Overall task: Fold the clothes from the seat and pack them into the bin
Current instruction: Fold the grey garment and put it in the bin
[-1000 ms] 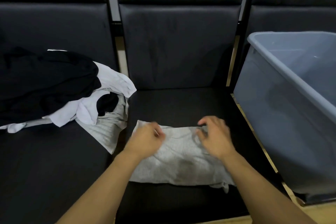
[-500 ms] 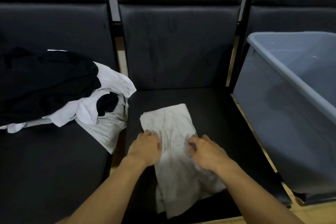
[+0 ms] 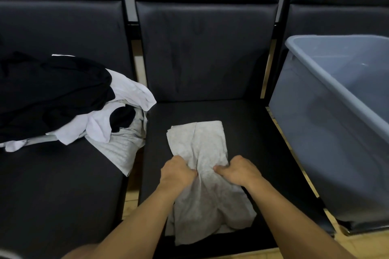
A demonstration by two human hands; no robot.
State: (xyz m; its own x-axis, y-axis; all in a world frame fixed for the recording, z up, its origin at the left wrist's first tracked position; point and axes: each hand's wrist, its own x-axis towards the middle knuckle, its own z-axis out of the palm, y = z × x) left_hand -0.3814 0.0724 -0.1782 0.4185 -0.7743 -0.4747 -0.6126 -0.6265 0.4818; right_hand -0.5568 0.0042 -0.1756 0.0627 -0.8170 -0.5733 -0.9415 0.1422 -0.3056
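surface: row of dark padded seats (image 3: 210, 111) with upright backs, pale floor (image 3: 130, 202) in the gaps | grey garment (image 3: 202, 145) lengthwise on middle seat | left hand (image 3: 176, 172) and right hand (image 3: 240, 171) fingers curled, bunching its middle | clothes pile (image 3: 63, 99) left seat | grey bin (image 3: 328, 132) right

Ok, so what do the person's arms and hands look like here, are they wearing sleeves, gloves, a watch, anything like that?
Both forearms come in bare from the bottom edge of the head view, with no sleeve in sight. The left hand and the right hand wear no gloves. No watch, ring, bracelet or other marking shows on the parts in view; the upper arms are out of frame.
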